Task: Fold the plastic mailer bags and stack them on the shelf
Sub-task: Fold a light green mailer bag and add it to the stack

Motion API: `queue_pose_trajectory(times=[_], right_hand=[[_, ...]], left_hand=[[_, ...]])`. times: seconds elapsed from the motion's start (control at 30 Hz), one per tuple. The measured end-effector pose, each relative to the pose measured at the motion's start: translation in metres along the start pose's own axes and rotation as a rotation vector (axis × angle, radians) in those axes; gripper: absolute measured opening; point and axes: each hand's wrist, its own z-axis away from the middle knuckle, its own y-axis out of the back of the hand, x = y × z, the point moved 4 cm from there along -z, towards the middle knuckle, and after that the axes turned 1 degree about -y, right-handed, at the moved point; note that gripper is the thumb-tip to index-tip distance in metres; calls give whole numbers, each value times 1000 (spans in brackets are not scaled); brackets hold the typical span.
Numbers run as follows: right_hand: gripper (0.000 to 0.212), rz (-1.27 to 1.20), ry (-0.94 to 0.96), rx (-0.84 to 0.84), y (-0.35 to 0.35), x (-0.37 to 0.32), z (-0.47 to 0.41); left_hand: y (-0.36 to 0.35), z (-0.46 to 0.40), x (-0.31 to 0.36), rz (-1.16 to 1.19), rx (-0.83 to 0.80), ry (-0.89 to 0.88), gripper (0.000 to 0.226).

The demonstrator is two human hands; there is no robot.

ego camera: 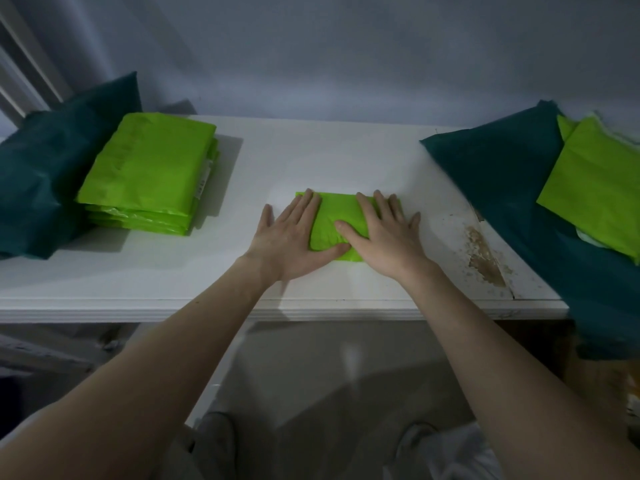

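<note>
Well to the left of the hands, a dark teal mailer bag (45, 174) lies at the far left end of the white shelf (311, 157), and a stack of folded lime-green mailer bags (149, 174) rests partly on it and partly on the shelf top; nearer in, the left hand (291, 237) lies flat with straight, spread fingers, its little finger on the bare shelf and its other fingers and thumb pressing down on the left part of a folded lime-green mailer bag (341, 211) at the middle of the shelf; just beside it, the right hand (384, 233) lies flat in the same way on the right part of that bag, fingers straight, gripping nothing, its thumb close to the left thumb; right of the hands the shelf surface shows a patch of chipped, brownish wear (485, 258); farther right, another dark teal bag (512, 188) drapes over the shelf's right end, and unfolded lime-green mailer bags (595, 195) lie on top of it.
</note>
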Motion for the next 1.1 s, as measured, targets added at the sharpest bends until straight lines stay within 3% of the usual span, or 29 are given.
queue_pose_trajectory(times=[0.33,0.57,0.73,0.8,1.1], right_hand=[[72,28,-59,17,-1,12,-5],[60,142,66,274,19,-11,4],[31,113,216,494,17,-41,17],[29,149,270,454,7,-54,24],[47,185,291,319,-7,-56,24]], left_hand=[[11,22,1,-196,166,-282,71],[7,37,-7,-229,130,-258,68],[3,36,4,-241,114,-163,82],[1,33,4,-237,103,-111,86],[3,28,5,-222,68,-69,68]])
